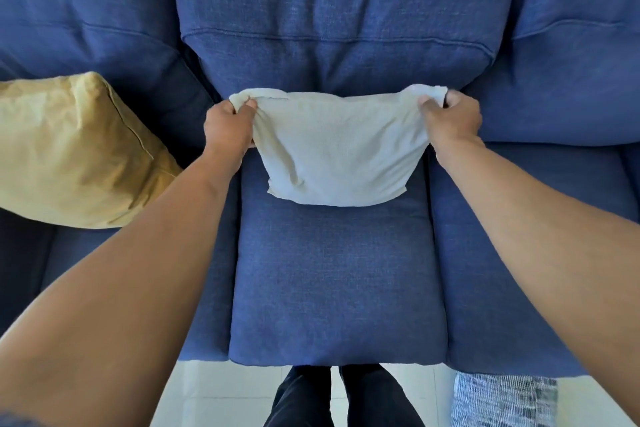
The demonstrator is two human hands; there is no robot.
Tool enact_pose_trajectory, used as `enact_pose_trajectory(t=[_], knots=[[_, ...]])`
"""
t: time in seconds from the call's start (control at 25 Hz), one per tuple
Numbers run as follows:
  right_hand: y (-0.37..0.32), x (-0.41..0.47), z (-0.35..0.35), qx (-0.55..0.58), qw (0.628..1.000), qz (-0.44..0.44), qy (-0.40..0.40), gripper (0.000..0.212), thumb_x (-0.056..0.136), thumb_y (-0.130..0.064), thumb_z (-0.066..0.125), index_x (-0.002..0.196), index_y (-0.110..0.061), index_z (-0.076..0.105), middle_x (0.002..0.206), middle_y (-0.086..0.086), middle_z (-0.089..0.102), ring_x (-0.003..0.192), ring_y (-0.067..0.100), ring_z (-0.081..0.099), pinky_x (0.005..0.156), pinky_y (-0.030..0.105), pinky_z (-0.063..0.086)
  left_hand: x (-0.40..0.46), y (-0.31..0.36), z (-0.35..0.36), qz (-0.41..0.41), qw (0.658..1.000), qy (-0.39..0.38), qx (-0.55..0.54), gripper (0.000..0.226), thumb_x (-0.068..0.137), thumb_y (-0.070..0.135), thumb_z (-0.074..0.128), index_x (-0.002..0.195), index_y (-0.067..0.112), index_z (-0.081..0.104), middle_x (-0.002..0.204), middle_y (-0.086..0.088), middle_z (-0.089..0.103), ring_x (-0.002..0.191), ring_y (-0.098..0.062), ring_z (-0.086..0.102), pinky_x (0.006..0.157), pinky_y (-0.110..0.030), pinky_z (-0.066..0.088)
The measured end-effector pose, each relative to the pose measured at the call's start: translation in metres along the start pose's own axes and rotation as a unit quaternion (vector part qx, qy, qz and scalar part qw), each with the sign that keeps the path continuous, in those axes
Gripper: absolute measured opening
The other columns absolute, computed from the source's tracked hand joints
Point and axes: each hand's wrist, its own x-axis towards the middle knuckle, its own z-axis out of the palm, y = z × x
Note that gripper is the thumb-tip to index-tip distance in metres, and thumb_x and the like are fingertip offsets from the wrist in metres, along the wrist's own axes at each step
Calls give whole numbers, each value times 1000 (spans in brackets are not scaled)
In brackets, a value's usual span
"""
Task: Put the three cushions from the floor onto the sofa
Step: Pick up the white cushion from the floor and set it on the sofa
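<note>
A cream white cushion [337, 149] stands on the middle seat of the blue sofa [337, 274], leaning against the back cushion. My left hand [228, 126] pinches its upper left corner and my right hand [450, 120] pinches its upper right corner. A mustard yellow cushion [76, 149] rests on the left seat, tilted against the sofa back. On the floor at the lower right lies a blue and white patterned cushion [504, 400], partly cut off by the frame's bottom edge.
White tiled floor [214, 392] runs along the sofa's front edge. My legs in dark trousers [339, 399] stand right in front of the middle seat. The right seat [519, 218] holds no cushion.
</note>
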Motion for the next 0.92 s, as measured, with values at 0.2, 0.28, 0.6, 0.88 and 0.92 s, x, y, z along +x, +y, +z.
enact_pose_trajectory(t=[0.2,0.28,0.6,0.88,0.92], knots=[[3,8,-7,-42,999,14,31,39,93,-27,66,61,-19,45,65,-7,48,72,17,50,65,30,43,0,0,-8,-7,999,39,14,14,103,29,58,100,21,69,116,-9,78,97,-26,80,67,-33,66],[4,-1,-6,-42,998,32,26,41,94,-28,65,60,-22,41,65,-8,46,75,19,50,67,31,43,-6,3,-5,-13,999,38,-4,12,102,29,58,101,21,67,118,-7,77,98,-24,79,70,-36,67],[9,-83,-34,-50,999,-3,-18,33,99,-35,63,117,-9,68,117,11,75,110,28,68,91,35,51,-81,-16,-6,-19,998,-1,51,30,85,33,56,62,20,43,74,-7,44,71,-24,41,64,-38,39],[35,-157,-64,-147,988,-17,-54,63,105,-41,53,158,-12,39,162,10,46,150,30,42,119,44,37,-157,-27,21,141,937,-158,277,54,107,42,52,154,17,51,159,-2,54,145,-24,51,113,-37,43],[41,-167,-72,-169,984,-24,-50,65,106,-42,51,161,-11,34,166,11,39,154,30,35,122,45,33,-167,-27,28,179,917,-179,308,58,108,42,50,159,15,46,166,-3,47,153,-24,43,120,-38,37]])
